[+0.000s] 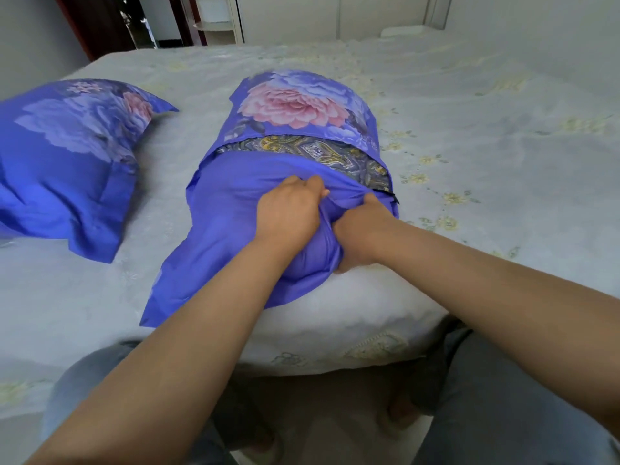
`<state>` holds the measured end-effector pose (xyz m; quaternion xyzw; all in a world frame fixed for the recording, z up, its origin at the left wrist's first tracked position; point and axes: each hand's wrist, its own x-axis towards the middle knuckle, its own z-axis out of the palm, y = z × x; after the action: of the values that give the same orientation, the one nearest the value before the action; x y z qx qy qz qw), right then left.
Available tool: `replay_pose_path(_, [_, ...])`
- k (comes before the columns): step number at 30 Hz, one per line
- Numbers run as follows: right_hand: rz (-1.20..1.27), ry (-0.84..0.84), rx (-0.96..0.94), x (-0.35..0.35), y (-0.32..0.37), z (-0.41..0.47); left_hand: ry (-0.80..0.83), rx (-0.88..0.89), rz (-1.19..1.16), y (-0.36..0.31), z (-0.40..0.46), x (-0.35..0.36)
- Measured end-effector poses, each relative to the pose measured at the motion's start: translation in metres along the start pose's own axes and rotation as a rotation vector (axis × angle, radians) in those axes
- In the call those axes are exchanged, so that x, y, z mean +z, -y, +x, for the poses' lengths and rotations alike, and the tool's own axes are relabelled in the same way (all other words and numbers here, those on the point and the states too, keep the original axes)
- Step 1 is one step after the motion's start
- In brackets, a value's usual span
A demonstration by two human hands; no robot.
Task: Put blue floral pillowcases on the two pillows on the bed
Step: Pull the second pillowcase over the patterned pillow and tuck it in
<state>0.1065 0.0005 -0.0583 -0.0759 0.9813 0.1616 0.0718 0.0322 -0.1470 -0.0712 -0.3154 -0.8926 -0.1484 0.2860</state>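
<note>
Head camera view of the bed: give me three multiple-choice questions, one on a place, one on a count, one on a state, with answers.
1. Where does the finished blue floral pillow lie?
A. left of the pillow being covered
B. right of it
C. on the floor

2. How many blue floral pillowcases show?
A. one
B. two
C. three

3. The paisley-patterned inner pillow in the near blue floral pillowcase is:
A. fully covered
B. partly showing
C. bare

Answers: A, it rests at the view's left; B, one per pillow; B, a paisley strip shows at the opening while the left hand and right hand grip blue cloth.

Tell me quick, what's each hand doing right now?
Left hand: pinching the blue pillowcase fabric.
Right hand: gripping the same pillowcase near its opening.
</note>
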Motion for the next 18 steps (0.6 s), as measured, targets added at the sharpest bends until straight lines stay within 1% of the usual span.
replay_pose_path(2, [-0.025,0.01,0.007,0.009,-0.001,-0.011,0.047,0.001,0.01,0.0,0.0,0.01])
replay_pose_path(4, [-0.048,-0.026,0.012,0.019,-0.005,-0.023,0.109,-0.017,-0.014,0.001,0.003,0.017])
replay_pose_path(6, [-0.008,-0.042,0.02,0.022,-0.011,-0.035,0.191,-0.02,-0.036,-0.001,0.006,0.018])
replay_pose_path(8, [0.044,0.0,0.015,0.021,-0.017,-0.052,0.271,0.001,-0.048,-0.004,0.006,0.019])
replay_pose_path(10, [0.163,0.123,0.009,0.012,-0.027,-0.074,0.381,-0.024,-0.089,-0.006,0.007,0.014])
replay_pose_path(12, [0.392,0.317,0.03,-0.003,-0.046,-0.09,0.49,-0.045,-0.147,-0.007,0.009,0.006])
replay_pose_path(13, [0.506,0.383,0.048,-0.012,-0.058,-0.092,0.517,-0.045,-0.168,-0.006,0.01,0.001])
replay_pose_path(14, [0.577,0.401,0.072,-0.021,-0.069,-0.092,0.538,-0.046,-0.185,-0.009,0.011,-0.004])
replay_pose_path(15, [0.576,0.371,0.097,-0.027,-0.08,-0.089,0.551,-0.054,-0.199,-0.014,0.011,-0.01])
replay_pose_path(16, [0.54,0.304,0.131,-0.031,-0.086,-0.083,0.56,-0.074,-0.206,-0.018,0.011,-0.016])
replay_pose_path(18, [0.497,-0.006,0.183,-0.023,-0.095,-0.067,0.577,-0.098,-0.197,-0.026,0.008,-0.028])
